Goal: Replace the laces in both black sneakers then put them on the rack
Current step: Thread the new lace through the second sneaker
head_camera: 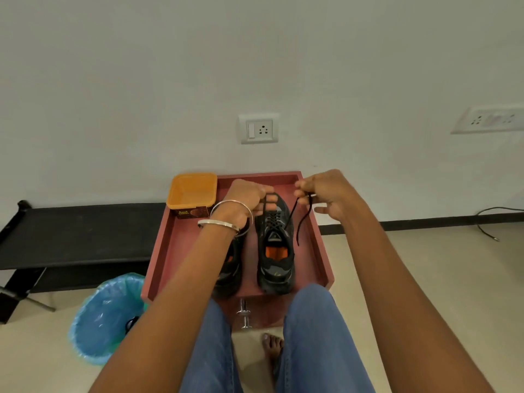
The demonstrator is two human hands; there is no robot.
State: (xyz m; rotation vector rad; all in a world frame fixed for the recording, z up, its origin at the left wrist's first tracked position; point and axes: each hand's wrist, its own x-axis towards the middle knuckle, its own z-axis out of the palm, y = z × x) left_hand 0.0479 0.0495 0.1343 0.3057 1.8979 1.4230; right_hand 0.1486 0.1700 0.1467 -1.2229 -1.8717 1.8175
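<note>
Two black sneakers stand in a reddish-brown tray [317, 234], toes toward the wall. The right sneaker [274, 251] shows an orange insole and a black lace [302, 222] crossed through its eyelets. My left hand [245, 204], with two bangles at the wrist, pinches one lace end above the toe. My right hand [326, 194] pinches the other end, which hangs down beside the shoe. The left sneaker [229, 270] is largely hidden under my left forearm.
An orange-lidded box [192, 192] sits in the tray's far left corner. A black low rack [76, 234] stands left along the wall. A bin with a blue liner [105, 319] is on the floor at left. My knees and a bare foot are below the tray.
</note>
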